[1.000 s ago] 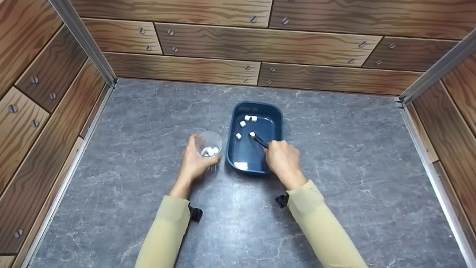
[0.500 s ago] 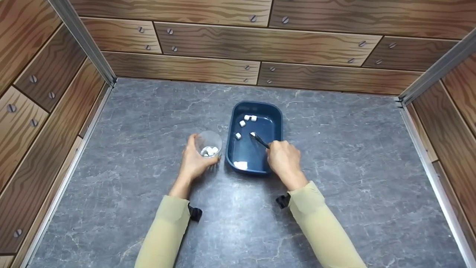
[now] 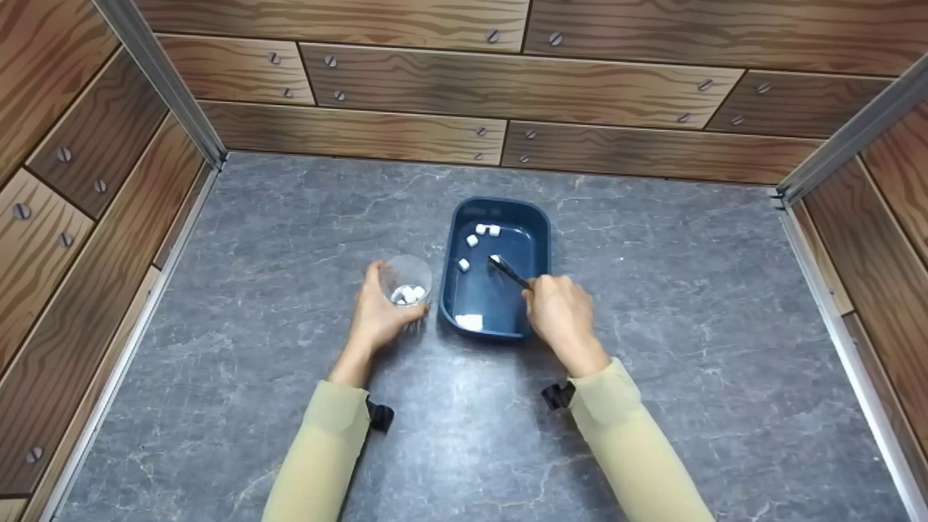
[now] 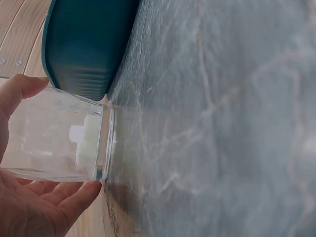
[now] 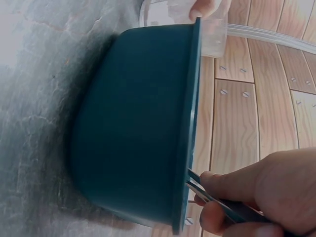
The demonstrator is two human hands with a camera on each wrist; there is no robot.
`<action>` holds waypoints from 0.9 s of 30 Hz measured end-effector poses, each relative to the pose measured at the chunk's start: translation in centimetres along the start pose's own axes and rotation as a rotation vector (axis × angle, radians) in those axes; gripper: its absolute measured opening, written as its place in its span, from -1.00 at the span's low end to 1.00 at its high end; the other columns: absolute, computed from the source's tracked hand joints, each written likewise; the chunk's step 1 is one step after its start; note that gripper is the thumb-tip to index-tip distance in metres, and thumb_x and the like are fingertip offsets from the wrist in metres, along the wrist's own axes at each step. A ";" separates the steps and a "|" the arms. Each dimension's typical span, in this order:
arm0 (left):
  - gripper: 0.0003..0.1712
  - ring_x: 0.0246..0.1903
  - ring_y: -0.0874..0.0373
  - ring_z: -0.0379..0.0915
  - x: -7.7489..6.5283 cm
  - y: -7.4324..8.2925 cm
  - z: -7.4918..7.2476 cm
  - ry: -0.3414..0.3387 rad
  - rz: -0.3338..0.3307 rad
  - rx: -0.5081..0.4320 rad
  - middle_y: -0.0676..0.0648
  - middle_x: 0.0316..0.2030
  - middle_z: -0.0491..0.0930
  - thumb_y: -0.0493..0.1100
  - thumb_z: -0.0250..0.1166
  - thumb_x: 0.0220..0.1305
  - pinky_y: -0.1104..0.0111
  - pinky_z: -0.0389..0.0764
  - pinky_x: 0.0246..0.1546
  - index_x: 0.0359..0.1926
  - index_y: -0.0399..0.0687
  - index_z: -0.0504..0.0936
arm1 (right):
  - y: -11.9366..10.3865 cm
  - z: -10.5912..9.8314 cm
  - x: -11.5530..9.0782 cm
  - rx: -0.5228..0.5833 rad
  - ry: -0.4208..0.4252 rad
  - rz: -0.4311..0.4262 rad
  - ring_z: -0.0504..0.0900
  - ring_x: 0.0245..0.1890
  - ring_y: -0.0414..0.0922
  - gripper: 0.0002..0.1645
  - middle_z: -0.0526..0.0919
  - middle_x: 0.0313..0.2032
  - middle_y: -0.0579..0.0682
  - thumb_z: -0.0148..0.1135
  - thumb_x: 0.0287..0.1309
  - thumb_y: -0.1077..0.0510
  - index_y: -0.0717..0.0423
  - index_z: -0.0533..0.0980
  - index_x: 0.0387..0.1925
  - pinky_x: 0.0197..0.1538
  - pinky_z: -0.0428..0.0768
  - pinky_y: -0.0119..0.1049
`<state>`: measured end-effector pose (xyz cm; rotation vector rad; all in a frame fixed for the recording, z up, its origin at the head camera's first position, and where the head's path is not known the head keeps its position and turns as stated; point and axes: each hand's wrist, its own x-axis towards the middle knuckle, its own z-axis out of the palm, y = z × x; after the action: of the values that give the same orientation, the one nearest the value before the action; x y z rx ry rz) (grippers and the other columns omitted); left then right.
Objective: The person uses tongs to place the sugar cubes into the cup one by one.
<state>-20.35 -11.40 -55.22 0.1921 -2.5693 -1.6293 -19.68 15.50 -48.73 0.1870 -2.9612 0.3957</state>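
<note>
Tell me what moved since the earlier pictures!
The right hand has moved a little to the right, and the black tweezers it holds shifted slightly that way, with the white cube at their tip. Neither hand let go of anything. The left hand still holds the clear cup; the blue tray and its four other cubes stayed put.

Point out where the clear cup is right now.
In the head view, the clear cup is just left of the blue tray, held in the person's left grip, with white cubes at its bottom.
</note>
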 end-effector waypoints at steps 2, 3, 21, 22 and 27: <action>0.20 0.14 -0.20 0.38 0.0 0.0 0.0 -0.002 0.001 0.001 -0.35 0.15 0.45 -0.12 0.63 -0.38 0.05 0.38 0.20 0.35 -0.23 0.23 | 0.0 -0.1 -0.1 0.008 0.011 -0.008 0.64 -0.50 0.24 -0.83 0.69 -0.47 0.23 0.29 0.19 0.15 0.15 0.72 -0.29 -0.51 0.55 0.14; 0.19 0.14 -0.20 0.38 0.0 0.0 0.0 -0.004 0.002 0.003 -0.35 0.16 0.44 -0.12 0.62 -0.38 0.04 0.38 0.20 0.35 -0.23 0.22 | 0.0 -0.2 -0.2 0.013 0.012 -0.009 0.64 -0.49 0.24 -0.83 0.69 -0.46 0.23 0.29 0.19 0.15 0.14 0.73 -0.27 -0.51 0.55 0.14; 0.20 0.16 -0.20 0.36 -0.1 0.1 -0.1 -0.014 -0.018 0.013 -0.36 0.18 0.42 -0.13 0.62 -0.35 0.04 0.36 0.23 0.37 -0.24 0.20 | -1.8 -2.6 -1.1 0.089 0.034 -0.051 0.67 -0.44 0.19 -0.75 0.74 -0.32 0.15 0.29 0.24 0.11 0.08 0.72 -0.10 -0.51 0.56 0.08; 0.20 0.16 -0.20 0.36 -0.1 0.1 -0.1 -0.015 -0.019 0.011 -0.36 0.18 0.42 -0.13 0.62 -0.35 0.04 0.36 0.23 0.37 -0.23 0.20 | -2.0 -2.8 -1.1 0.093 0.043 -0.059 0.67 -0.44 0.19 -0.76 0.74 -0.31 0.15 0.29 0.24 0.11 0.07 0.72 -0.10 -0.51 0.56 0.08; 0.22 0.17 -0.20 0.36 -0.1 0.2 -0.1 -0.018 -0.024 0.006 -0.36 0.19 0.41 -0.12 0.63 -0.36 0.04 0.35 0.24 0.38 -0.23 0.19 | -2.9 -3.7 -1.6 0.137 0.083 -0.104 0.68 -0.46 0.12 -0.75 0.75 -0.27 0.14 0.30 0.25 0.12 0.09 0.71 -0.08 -0.56 0.56 -0.01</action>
<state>-20.24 -11.39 -55.03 0.2108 -2.5953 -1.6385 -17.23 13.88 -44.69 0.3304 -2.8294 0.5781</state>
